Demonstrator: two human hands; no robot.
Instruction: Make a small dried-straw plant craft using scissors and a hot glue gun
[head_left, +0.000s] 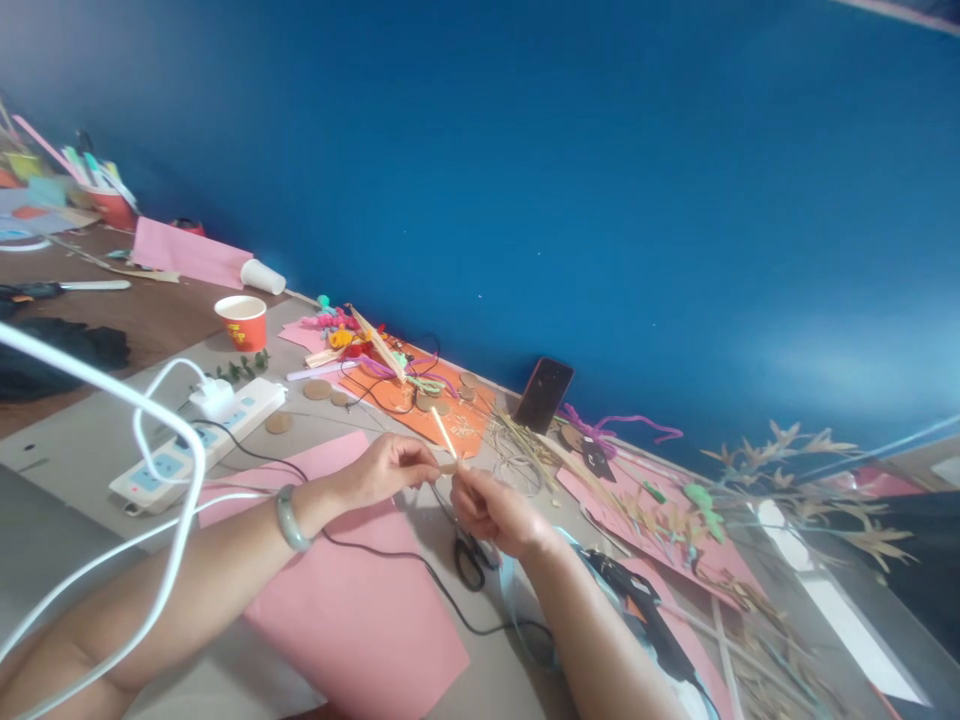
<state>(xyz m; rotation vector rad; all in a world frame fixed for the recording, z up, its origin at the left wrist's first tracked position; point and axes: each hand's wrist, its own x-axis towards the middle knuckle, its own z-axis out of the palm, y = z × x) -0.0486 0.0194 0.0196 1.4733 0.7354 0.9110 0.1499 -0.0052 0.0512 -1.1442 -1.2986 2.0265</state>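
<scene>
My left hand [390, 470], with a jade-coloured bangle on the wrist, is closed in a pinch on a small tan piece [448, 468], perhaps a thin wood disc seen edge-on. Right beside it, my right hand [491, 508] has its fingers curled round the lower end of a thin pale stick [443, 432]. The stick slants up and away from me, its lower end meeting the tan piece. I cannot tell whether the two are joined. Below the hands lie black-handled scissors [469, 562], partly hidden by my right hand, and a pink paper sheet [360, 610].
A white power strip [196, 445] with cables stands left; a white cable crosses my left forearm. Behind are a red paper cup [244, 322], orange paper [469, 430] with craft bits, and a phone [544, 394] against the blue wall. Dried stems [795, 520] spread at right.
</scene>
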